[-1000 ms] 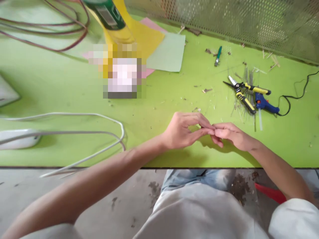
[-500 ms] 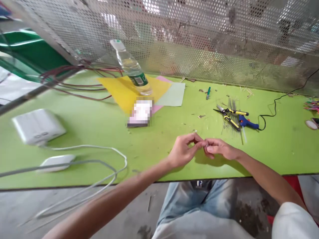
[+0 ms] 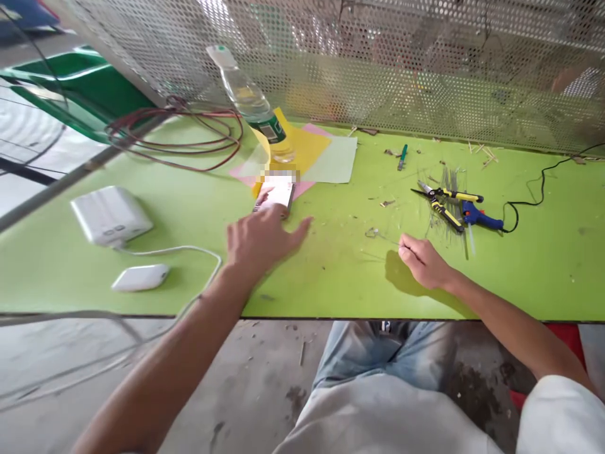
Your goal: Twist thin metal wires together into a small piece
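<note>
My left hand (image 3: 262, 239) reaches over the near end of a phone (image 3: 283, 190) with a lit screen, partly pixelated. Its thumb is spread out to the right; whether the fingertips touch the screen I cannot make out. Pinched in my right hand (image 3: 425, 261) is a thin metal wire (image 3: 388, 241) that points left and ends in a small bent loop. The hand's shadow falls on the green tabletop below. Coloured paper sheets (image 3: 338, 157) lie partly under the phone, and a water bottle (image 3: 259, 110) stands on them.
Yellow-and-black pliers (image 3: 447, 211) and a blue glue gun (image 3: 482, 216) lie beside several loose wires at right. A green-handled tool (image 3: 402, 157) is farther back. A white power bank (image 3: 111, 215) and a white device (image 3: 140, 277) sit left. A perforated metal panel (image 3: 378, 82) borders the back.
My left hand has left my right hand and moved left to the phone, opening out. My right hand keeps the wire, whose loop now shows. The yellow paper's left side has curled up.
</note>
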The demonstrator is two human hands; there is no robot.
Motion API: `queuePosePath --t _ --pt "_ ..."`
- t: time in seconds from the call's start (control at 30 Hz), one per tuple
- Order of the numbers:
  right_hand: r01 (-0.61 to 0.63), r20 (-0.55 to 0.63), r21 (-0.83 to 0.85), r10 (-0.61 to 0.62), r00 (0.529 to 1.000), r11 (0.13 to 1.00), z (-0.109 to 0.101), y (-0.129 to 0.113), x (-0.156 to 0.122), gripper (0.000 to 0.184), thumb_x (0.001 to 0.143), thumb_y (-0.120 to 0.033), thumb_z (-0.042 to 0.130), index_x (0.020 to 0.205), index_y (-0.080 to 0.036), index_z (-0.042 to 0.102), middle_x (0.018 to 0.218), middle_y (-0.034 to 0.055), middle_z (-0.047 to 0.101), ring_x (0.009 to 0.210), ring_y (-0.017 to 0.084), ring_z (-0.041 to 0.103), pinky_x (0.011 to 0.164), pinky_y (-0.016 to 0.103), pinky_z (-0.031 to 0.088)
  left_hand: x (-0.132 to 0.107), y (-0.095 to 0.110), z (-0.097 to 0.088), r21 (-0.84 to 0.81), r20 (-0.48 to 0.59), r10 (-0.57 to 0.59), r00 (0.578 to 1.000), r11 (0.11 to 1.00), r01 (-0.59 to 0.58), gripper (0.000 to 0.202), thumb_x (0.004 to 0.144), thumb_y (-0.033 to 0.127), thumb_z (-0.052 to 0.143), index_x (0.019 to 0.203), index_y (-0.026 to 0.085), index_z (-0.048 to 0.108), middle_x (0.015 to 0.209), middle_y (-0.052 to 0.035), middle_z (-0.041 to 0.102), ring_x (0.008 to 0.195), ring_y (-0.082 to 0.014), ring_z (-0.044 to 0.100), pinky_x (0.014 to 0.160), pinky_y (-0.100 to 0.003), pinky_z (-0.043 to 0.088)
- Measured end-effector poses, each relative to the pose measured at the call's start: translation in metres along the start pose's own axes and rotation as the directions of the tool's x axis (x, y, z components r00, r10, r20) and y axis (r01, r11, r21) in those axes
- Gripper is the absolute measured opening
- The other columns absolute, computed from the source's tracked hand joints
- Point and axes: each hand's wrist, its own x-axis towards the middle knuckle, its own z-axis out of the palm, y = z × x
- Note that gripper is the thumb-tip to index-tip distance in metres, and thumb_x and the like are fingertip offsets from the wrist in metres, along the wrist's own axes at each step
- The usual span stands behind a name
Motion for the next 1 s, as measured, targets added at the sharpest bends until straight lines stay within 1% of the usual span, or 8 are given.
queuePosePath --t 0.03,0.13,0.3,0.47,0.6,0.7,0.93,1.0 --pt "0.004 -0.009 -0.002 -0.004 1.000 1.000 0.000 0.000 0.000 0.029 0.106 -0.044 0.041 0.083 -0.028 0.038 0.062 -0.0082 0.037 0.056 0.015 0.036 0.065 0.033 0.026 0.001 -0.007 -0.005 0.079 0.043 -0.109 0.993 0.991 0.106 0.080 0.103 0.078 0.035 0.133 0.014 0.072 0.095 -0.0160 0.079 0.084 -0.0327 0.070 0.071 -0.033 0.036" --pt "0.013 -0.012 -0.006 -0.013 1.000 1.000 0.002 0.001 -0.001 0.029 0.105 -0.046 0.041 0.082 -0.028 0.038 0.061 -0.0082 0.037 0.055 0.015 0.036 0.063 0.033 0.027 0.001 -0.014 -0.014 0.163 0.136 -0.244 0.960 0.962 0.221 0.088 0.101 0.081 0.030 0.137 0.013 0.072 0.093 -0.0188 0.076 0.089 -0.0378 0.069 0.073 -0.034 0.037" --pt "0.012 0.003 -0.016 -0.012 1.000 1.000 0.004 0.003 -0.002 0.029 0.106 -0.045 0.040 0.081 -0.028 0.037 0.059 -0.0085 0.038 0.053 0.014 0.037 0.060 0.032 0.027 -0.001 -0.007 -0.017 0.137 0.201 -0.248 0.948 0.965 0.223 0.089 0.102 0.077 0.027 0.136 0.009 0.073 0.095 -0.0214 0.073 0.093 -0.0403 0.069 0.079 -0.041 0.044" --pt "0.005 0.009 -0.025 -0.005 1.000 1.000 0.003 0.005 -0.002 0.031 0.106 -0.046 0.041 0.081 -0.028 0.037 0.059 -0.0083 0.039 0.053 0.014 0.038 0.059 0.031 0.027 -0.001 -0.007 -0.017 0.021 0.232 -0.233 0.944 0.972 0.235 0.076 0.102 0.071 0.040 0.141 0.015 0.072 0.097 -0.0178 0.076 0.094 -0.0374 0.070 0.078 -0.037 0.040" --pt "0.003 0.006 -0.021 -0.003 1.000 1.000 0.003 0.006 -0.002 0.032 0.106 -0.047 0.041 0.080 -0.028 0.037 0.060 -0.0080 0.039 0.054 0.014 0.037 0.059 0.031 0.027 -0.004 -0.007 -0.012 -0.186 0.156 -0.143 0.977 0.968 0.171 0.060 0.103 0.058 0.049 0.143 0.020 0.072 0.100 -0.0086 0.081 0.095 -0.0282 0.071 0.082 -0.031 0.042" --pt "0.000 0.004 -0.015 0.000 1.000 1.000 0.002 0.006 -0.002 0.033 0.106 -0.047 0.041 0.080 -0.028 0.037 0.059 -0.0082 0.039 0.054 0.014 0.037 0.059 0.031 0.027 -0.004 -0.008 -0.007 -0.157 0.085 -0.211 0.974 0.962 0.222 0.054 0.102 0.056 0.052 0.134 0.020 0.078 0.098 -0.0082 0.083 0.092 -0.0270 0.071 0.080 -0.030 0.041" --pt "-0.013 -0.002 0.012 0.013 1.000 1.000 0.002 0.006 -0.005 0.036 0.102 -0.047 0.049 0.076 -0.028 0.034 0.059 -0.0092 0.034 0.052 0.012 0.032 0.056 0.031 0.025 -0.003 -0.019 -0.003 -0.123 0.079 -0.227 0.971 0.964 0.236 0.058 0.102 0.061 0.051 0.131 0.020 0.080 0.101 -0.0118 0.084 0.091 -0.0329 0.073 0.076 -0.034 0.040" --pt "-0.029 -0.006 0.013 0.029 1.000 1.000 0.003 0.006 -0.006 0.037 0.100 -0.047 0.052 0.075 -0.028 0.032 0.059 -0.0093 0.034 0.052 0.011 0.031 0.056 0.030 0.024 -0.004 -0.021 0.005 -0.155 0.001 -0.161 0.987 0.975 0.159 0.054 0.104 0.059 0.051 0.125 0.019 0.081 0.095 -0.0102 0.084 0.085 -0.0307 0.073 0.073 -0.034 0.041"
